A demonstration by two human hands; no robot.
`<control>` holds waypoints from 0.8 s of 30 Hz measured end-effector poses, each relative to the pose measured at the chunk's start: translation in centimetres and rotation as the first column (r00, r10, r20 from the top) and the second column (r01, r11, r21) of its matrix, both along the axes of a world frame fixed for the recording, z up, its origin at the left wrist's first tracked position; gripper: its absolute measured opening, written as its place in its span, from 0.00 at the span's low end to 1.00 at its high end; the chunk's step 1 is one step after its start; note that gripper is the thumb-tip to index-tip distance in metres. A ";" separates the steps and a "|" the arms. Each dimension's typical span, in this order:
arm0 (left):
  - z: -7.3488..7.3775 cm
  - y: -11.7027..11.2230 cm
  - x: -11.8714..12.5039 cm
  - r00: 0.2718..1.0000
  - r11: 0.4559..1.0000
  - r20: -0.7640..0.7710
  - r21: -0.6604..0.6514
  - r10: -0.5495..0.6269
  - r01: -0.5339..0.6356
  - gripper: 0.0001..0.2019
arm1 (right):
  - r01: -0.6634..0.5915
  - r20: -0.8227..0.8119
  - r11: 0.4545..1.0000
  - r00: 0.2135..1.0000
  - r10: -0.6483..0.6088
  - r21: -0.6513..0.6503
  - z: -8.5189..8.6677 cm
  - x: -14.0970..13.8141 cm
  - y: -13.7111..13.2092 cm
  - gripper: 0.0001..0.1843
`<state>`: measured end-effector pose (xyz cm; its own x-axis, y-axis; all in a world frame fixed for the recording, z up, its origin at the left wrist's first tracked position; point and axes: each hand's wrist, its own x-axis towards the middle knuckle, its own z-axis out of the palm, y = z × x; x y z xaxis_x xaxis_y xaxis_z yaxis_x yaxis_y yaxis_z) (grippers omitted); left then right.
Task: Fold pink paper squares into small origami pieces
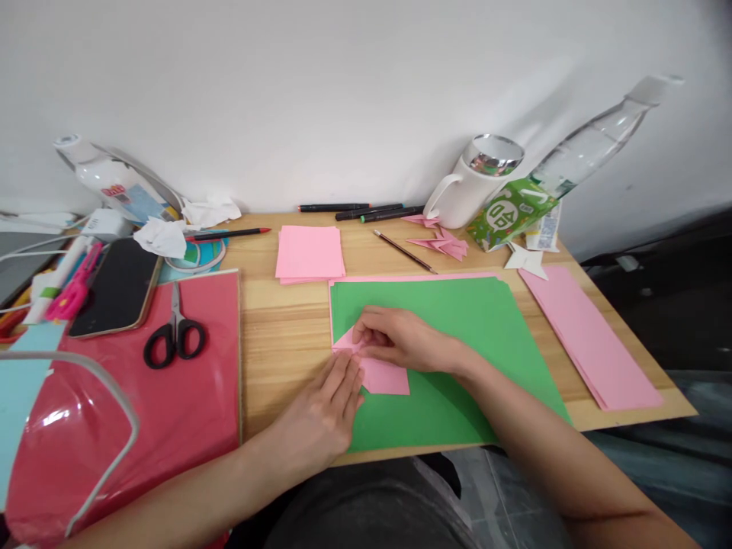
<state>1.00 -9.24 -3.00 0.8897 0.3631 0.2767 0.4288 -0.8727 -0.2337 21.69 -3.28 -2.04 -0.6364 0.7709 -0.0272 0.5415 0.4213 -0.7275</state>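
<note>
A partly folded piece of pink paper lies on a stack of green sheets near the table's front edge. My left hand rests on its left side, fingers stretched out and lying flat with the tips pressing down. From the right, my right hand has its fingers curled and pinches the upper part of the paper close to the left fingertips. Both hands cover part of the folds. Pink sheet edges show under the green stack.
Behind are a pink square stack, a pencil, markers and folded pink shapes. Scissors lie left on a red packet, near a phone. A white mug, green carton and pink strips stand or lie right.
</note>
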 end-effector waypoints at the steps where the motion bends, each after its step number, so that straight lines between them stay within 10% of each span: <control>1: 0.0 0.0 0.1 1.000 1.000 0.009 -0.001 0.013 -0.013 0.14 | 0.008 0.003 1.000 1.000 -0.008 0.005 0.0 -0.1 0.0 0.03; 24: 0.8 2.8 -1.1 0.992 0.988 0.120 -0.150 0.045 -0.027 0.16 | -0.069 0.256 0.995 0.966 0.048 0.074 0.9 -0.9 -0.8 0.05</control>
<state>-0.09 -6.48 -2.17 0.8381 0.4394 0.3232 0.4779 -0.8772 -0.0469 20.76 -4.03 -1.13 -0.6610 0.7387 -0.1318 0.6761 0.5101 -0.5316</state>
